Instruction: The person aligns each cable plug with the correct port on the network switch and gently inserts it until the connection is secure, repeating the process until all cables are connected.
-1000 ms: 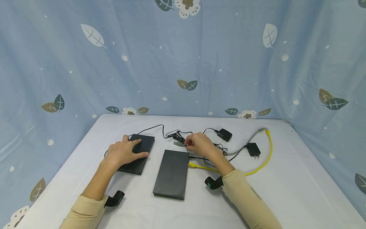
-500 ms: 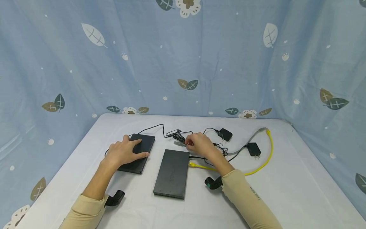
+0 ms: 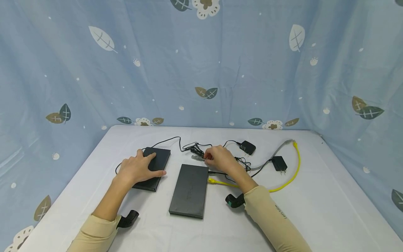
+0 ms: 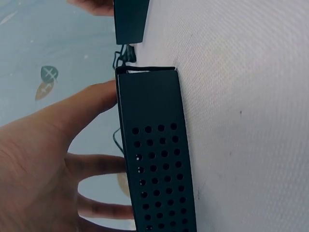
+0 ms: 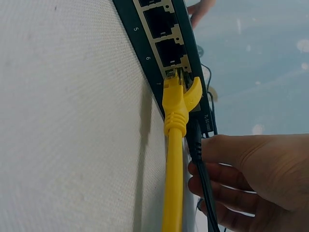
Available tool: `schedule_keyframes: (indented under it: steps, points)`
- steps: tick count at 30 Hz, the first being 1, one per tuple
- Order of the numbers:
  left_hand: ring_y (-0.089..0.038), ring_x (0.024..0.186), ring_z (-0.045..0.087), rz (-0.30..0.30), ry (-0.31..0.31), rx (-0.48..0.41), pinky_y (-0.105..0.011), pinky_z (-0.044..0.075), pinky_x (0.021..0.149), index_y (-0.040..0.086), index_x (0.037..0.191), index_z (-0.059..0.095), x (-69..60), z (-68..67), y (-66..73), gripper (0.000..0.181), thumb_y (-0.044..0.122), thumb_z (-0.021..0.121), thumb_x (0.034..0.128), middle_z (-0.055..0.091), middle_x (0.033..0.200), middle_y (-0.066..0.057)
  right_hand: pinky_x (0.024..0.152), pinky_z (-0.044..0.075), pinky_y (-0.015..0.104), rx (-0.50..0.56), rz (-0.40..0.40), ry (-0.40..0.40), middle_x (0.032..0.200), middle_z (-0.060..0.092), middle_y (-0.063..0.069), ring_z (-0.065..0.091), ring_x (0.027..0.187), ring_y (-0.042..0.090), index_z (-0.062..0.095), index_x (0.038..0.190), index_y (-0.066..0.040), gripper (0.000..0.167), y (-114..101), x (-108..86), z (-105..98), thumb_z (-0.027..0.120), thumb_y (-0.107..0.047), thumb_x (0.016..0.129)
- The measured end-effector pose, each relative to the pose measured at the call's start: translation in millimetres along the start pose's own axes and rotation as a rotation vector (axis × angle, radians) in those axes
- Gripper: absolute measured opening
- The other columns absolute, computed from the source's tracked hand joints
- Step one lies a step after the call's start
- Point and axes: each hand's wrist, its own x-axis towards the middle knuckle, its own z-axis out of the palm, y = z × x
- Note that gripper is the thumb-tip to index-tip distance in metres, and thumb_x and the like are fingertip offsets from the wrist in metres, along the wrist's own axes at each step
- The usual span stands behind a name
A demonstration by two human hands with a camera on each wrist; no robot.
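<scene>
My left hand [image 3: 134, 170] lies with spread, straight fingers on top of a black metal-cased box [image 3: 161, 157]. Round vent holes line the side of that box [image 4: 154, 150] in the left wrist view. Behind the middle network switch [image 3: 189, 190], my right hand [image 3: 220, 159] pinches a grey network cable close to its plug [image 3: 197, 158]. A yellow network cable [image 3: 220, 183] is plugged into the right side of the middle switch; the right wrist view shows its yellow plug [image 5: 175, 106] in a port, beside a black power plug [image 5: 194, 140]. My right fingertips are partly hidden.
A bundled black cord [image 3: 197, 150] lies just behind my right hand. Two black power adapters, one farther back [image 3: 247, 148] and one nearer [image 3: 278, 163], lie to the right. The yellow and grey cables meet at a joint [image 3: 292, 142] at the back right.
My left hand has shifted slightly right, its thumb now reaching past the box's edge. My right hand keeps its pinch on the grey cable almost unmoved.
</scene>
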Motion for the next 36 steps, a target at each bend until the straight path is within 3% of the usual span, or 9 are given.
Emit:
schedule_keyframes:
  steps: [11, 30, 36]
  points:
    - [-0.034, 0.069, 0.058, -0.001, 0.010, 0.005, -0.050, 0.046, 0.063, 0.013, 0.146, 0.048, 2.5, 1.4, 1.4, 0.092, 0.073, 0.063, 0.0772, 0.045, 0.132, -0.036, 0.067, 0.051, 0.026, 0.001, 0.007, 0.011, 0.082, 0.071, -0.006, 0.061, 0.071, 0.005, 0.075, 0.096, -0.015, 0.008, 0.0, 0.4, -1.1, 0.072, -0.019, 0.089]
    - [-0.034, 0.068, 0.058, 0.003, 0.016, 0.026, -0.048, 0.046, 0.060, 0.012, 0.147, 0.046, 4.0, 3.4, -0.8, 0.093, 0.072, 0.063, 0.0783, 0.045, 0.132, -0.036, 0.067, 0.051, 0.024, 0.037, -0.014, 0.026, 0.085, 0.073, -0.004, 0.063, 0.074, 0.006, 0.076, 0.097, -0.013, 0.009, -0.4, 0.7, -7.2, 0.072, -0.017, 0.090]
    - [-0.041, 0.084, 0.062, 0.019, -0.016, 0.012, -0.050, 0.047, 0.060, 0.016, 0.151, 0.040, 2.6, 3.7, -6.9, 0.097, 0.078, 0.058, 0.0779, 0.039, 0.137, -0.036, 0.066, 0.051, 0.023, 0.054, -0.024, 0.022, 0.085, 0.073, -0.004, 0.063, 0.073, 0.005, 0.076, 0.098, -0.013, 0.010, 1.3, 0.2, -7.0, 0.071, -0.017, 0.091]
